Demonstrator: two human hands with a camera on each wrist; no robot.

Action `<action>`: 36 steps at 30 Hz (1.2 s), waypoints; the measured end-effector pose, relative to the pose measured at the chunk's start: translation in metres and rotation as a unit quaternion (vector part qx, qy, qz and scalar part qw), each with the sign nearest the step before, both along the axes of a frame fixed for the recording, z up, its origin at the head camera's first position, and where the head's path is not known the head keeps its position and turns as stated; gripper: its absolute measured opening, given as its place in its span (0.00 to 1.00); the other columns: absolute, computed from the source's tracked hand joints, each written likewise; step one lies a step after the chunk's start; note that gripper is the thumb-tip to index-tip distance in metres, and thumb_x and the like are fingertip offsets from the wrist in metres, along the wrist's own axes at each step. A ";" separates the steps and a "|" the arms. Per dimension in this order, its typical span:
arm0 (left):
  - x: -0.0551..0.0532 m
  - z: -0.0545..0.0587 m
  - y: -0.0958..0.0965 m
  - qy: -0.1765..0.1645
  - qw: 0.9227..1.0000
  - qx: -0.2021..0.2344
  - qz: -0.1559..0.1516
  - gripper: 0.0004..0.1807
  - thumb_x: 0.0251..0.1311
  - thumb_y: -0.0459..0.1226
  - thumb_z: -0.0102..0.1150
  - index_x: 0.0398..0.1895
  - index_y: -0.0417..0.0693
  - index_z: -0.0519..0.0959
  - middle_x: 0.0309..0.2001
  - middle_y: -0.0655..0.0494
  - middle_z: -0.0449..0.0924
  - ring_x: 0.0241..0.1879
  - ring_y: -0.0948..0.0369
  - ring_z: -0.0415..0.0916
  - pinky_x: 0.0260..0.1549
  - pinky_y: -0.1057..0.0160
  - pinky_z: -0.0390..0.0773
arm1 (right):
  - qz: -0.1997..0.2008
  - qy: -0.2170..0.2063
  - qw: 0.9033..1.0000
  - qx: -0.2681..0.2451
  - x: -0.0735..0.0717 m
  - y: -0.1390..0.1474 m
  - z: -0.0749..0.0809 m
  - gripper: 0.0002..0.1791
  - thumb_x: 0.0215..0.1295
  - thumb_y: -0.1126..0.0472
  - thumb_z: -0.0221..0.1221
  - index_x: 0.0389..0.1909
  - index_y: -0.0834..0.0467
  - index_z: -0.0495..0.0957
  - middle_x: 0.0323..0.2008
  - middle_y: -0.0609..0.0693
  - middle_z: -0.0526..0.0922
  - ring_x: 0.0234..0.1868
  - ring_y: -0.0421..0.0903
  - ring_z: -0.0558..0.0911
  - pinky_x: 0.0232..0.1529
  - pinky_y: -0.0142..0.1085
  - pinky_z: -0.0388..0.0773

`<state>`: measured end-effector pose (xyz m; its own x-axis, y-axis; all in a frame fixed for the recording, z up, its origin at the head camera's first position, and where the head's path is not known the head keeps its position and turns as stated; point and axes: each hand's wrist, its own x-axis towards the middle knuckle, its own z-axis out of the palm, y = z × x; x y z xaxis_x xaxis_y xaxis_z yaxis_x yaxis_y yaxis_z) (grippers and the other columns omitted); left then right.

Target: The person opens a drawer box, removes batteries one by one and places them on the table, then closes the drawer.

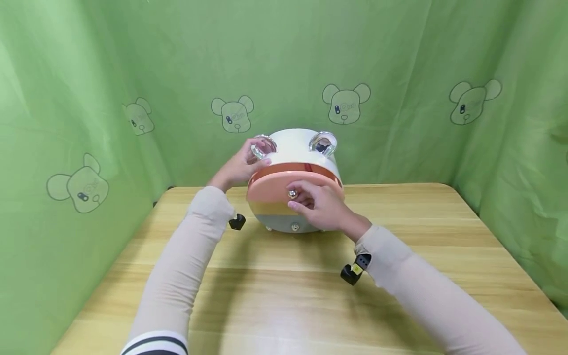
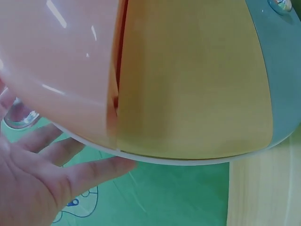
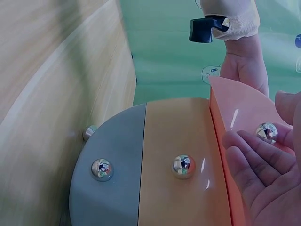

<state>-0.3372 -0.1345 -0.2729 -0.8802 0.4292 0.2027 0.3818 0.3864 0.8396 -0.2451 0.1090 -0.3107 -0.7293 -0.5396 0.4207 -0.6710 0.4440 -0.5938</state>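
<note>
A round-fronted box (image 1: 293, 146) with a white shell, pink, yellow and grey drawer fronts and two shiny ear-shaped pieces stands on the table. Its top pink drawer (image 1: 277, 182) sticks out past the others, with a dark red gap above it. My right hand (image 1: 326, 207) has its index finger and thumb about the pink drawer's silver knob (image 3: 267, 132), the other fingers bent beneath. My left hand (image 1: 241, 162) rests at the box's upper left, by the left ear (image 1: 265, 146). Its fingers (image 2: 99, 174) lie spread and fairly straight along the white side.
The yellow drawer (image 3: 178, 127) and grey drawer (image 3: 113, 141) sit flush, each with a round silver knob. A wooden table (image 1: 275, 291) carries the box. Green curtains (image 1: 284, 59) with bear-head prints hang at the back and both sides. Black wrist devices hang under both sleeves.
</note>
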 end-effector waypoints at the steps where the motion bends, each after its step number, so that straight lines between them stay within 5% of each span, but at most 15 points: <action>1: 0.001 0.000 0.000 0.011 1.000 -0.004 0.004 0.24 0.65 0.42 0.60 0.57 0.51 0.60 0.60 0.49 0.70 0.62 0.49 0.68 0.59 0.49 0.72 | 0.001 -0.001 1.000 -0.001 0.001 0.000 0.000 0.18 0.67 0.61 0.60 0.55 0.62 0.74 0.40 0.50 0.83 0.38 0.42 0.83 0.40 0.34 0.82; 6: 0.010 0.008 0.000 0.016 0.999 -0.022 0.039 0.38 0.60 0.45 0.65 0.67 0.60 0.53 0.70 0.44 0.61 0.60 0.45 0.71 0.57 0.44 0.72 | 0.006 -0.005 1.000 -0.007 0.003 0.001 -0.002 0.18 0.66 0.62 0.61 0.55 0.62 0.74 0.42 0.51 0.83 0.38 0.42 0.83 0.40 0.34 0.82; 10: 0.006 0.006 -0.002 0.007 0.998 -0.040 0.051 0.48 0.58 0.48 0.66 0.75 0.70 0.45 0.71 0.41 0.59 0.62 0.45 0.69 0.61 0.42 0.67 | 0.008 0.001 1.000 -0.010 0.007 0.000 -0.003 0.18 0.66 0.62 0.61 0.54 0.62 0.74 0.42 0.51 0.83 0.38 0.41 0.83 0.39 0.34 0.82; 15: 0.006 0.010 -0.004 -0.037 0.998 -0.036 0.039 0.45 0.61 0.45 0.64 0.74 0.74 0.46 0.66 0.42 0.66 0.64 0.49 0.66 0.60 0.43 0.69 | 0.014 0.014 1.000 -0.013 0.013 0.000 -0.003 0.17 0.65 0.63 0.62 0.53 0.63 0.75 0.40 0.50 0.84 0.38 0.41 0.84 0.38 0.33 0.83; 22: 0.005 0.022 -0.004 -0.115 0.993 -0.016 0.034 0.45 0.60 0.41 0.64 0.71 0.77 0.46 0.72 0.43 0.57 0.65 0.44 0.62 0.36 0.47 0.84 | 0.027 0.029 0.999 -0.020 0.017 0.001 -0.004 0.17 0.64 0.64 0.62 0.52 0.64 0.74 0.39 0.51 0.85 0.38 0.42 0.84 0.37 0.33 0.83; 36: 0.003 0.027 -0.002 -0.138 0.990 -0.023 0.030 0.44 0.60 0.39 0.65 0.69 0.78 0.48 0.71 0.44 0.56 0.64 0.41 0.62 0.34 0.44 0.83 | 0.036 0.031 0.999 -0.018 0.028 0.003 -0.004 0.17 0.63 0.64 0.64 0.52 0.63 0.75 0.39 0.51 0.85 0.37 0.40 0.84 0.37 0.30 0.83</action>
<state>-0.3341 -0.1360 -0.2456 -0.9237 0.3772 -0.0675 0.1153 0.4414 0.8899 -0.2170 0.1117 -0.3149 -0.6613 -0.5733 0.4837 -0.7361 0.3720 -0.5655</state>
